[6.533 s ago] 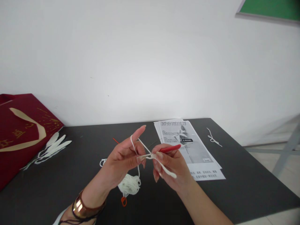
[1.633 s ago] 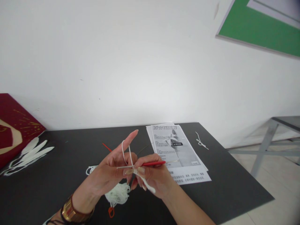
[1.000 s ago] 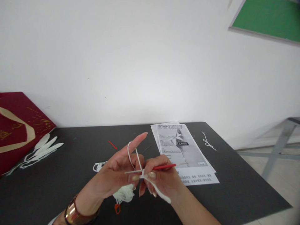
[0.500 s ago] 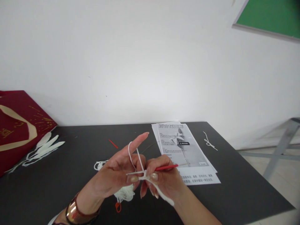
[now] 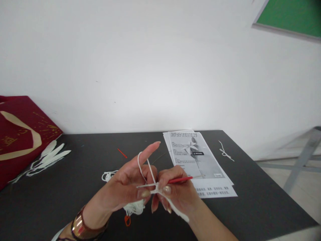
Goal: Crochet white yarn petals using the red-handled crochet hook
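Observation:
My left hand (image 5: 129,182) has its index finger stretched up with white yarn (image 5: 150,170) looped round it, while its thumb and other fingers pinch the edge of a narrow white crochet piece (image 5: 177,209). My right hand (image 5: 175,187) grips a crochet hook (image 5: 180,180) with a red handle; its thin metal shaft points left through the stitches. The crochet piece trails down across my right hand. Below my left hand lies a bundle of white yarn (image 5: 134,207), partly hidden, with an orange stitch marker (image 5: 127,220) at its lower end.
Printed sheets (image 5: 213,187) lie on the dark table (image 5: 82,174) at right, a short tied yarn (image 5: 225,154) beyond them. A red plastic needle (image 5: 122,153) is behind my left hand. Several white crocheted strips (image 5: 54,157) lie by a dark red bag (image 5: 20,134) at left.
The whole view has shifted slightly, so everything sits a little further right. Both hands keep the same grip on the yarn, crochet piece and hook.

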Available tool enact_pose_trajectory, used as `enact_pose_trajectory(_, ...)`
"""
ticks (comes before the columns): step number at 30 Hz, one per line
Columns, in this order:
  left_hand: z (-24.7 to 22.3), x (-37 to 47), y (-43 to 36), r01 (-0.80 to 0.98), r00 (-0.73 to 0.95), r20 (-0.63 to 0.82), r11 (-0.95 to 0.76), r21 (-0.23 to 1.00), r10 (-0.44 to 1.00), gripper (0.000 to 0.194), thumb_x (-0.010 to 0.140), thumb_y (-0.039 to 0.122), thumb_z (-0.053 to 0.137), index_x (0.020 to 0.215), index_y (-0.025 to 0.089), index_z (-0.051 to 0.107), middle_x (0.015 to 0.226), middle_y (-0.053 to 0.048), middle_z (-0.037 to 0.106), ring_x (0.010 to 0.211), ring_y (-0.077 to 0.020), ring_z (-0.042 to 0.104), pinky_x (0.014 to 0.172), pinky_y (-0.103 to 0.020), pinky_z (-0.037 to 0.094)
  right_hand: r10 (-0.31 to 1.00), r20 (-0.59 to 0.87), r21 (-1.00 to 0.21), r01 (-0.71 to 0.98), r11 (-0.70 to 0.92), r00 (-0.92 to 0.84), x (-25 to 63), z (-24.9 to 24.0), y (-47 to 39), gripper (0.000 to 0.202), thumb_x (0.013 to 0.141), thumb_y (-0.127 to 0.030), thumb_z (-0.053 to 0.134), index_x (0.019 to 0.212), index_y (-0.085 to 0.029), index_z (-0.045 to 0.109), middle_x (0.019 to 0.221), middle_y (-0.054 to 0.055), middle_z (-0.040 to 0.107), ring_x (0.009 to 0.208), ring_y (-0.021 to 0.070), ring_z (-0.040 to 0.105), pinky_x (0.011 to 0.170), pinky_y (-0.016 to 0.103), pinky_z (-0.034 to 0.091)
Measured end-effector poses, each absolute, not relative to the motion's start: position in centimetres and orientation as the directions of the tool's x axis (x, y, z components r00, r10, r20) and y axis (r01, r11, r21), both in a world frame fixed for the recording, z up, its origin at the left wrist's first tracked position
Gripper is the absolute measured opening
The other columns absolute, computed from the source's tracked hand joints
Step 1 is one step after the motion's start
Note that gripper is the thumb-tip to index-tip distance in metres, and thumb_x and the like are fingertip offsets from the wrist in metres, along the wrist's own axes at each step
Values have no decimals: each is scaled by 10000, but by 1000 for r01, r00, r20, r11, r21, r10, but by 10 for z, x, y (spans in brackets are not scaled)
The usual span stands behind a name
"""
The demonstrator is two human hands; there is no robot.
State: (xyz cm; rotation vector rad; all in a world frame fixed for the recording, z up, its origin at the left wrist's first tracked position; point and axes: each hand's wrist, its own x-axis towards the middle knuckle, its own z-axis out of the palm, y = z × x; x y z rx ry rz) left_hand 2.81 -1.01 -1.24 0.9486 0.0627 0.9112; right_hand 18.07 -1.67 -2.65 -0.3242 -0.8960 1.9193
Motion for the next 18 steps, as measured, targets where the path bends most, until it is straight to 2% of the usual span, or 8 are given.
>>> enact_pose_trajectory(9, -13, 28, -12, -647, 634, 311, 265, 715, 708, 745, 789, 168, 662, 1436, 388, 367, 780, 12, 538, 599, -107, 521, 593, -280, 530, 847, 158, -683, -676, -278, -507, 181, -26, -18, 193, 668, -328, 827, 664, -149, 756, 492, -8, 625, 337, 67, 525, 342, 158, 457)
enact_pose_trajectory(13, -14, 28, -12, -640, 639, 304, 268, 720, 707, 745, 796, 157, 649, 1432, 413, 360, 789, 12, 551, 587, -103, 507, 593, -280, 531, 851, 136, -698, -658, -281, -507, 181, -26, -17, 230, 657, -351, 830, 616, -146, 735, 456, -24, 584, 321, 64, 501, 331, 161, 448)
enact_pose_trajectory(18, -13, 29, -12, -668, 627, 337, 261, 697, 703, 744, 795, 140, 638, 1437, 394, 361, 777, 17, 539, 576, -90, 485, 602, -279, 530, 851, 140, -707, -653, -271, -506, 181, -26, -18, 220, 660, -356, 830, 644, -153, 747, 485, -12, 617, 325, 62, 505, 340, 166, 462)
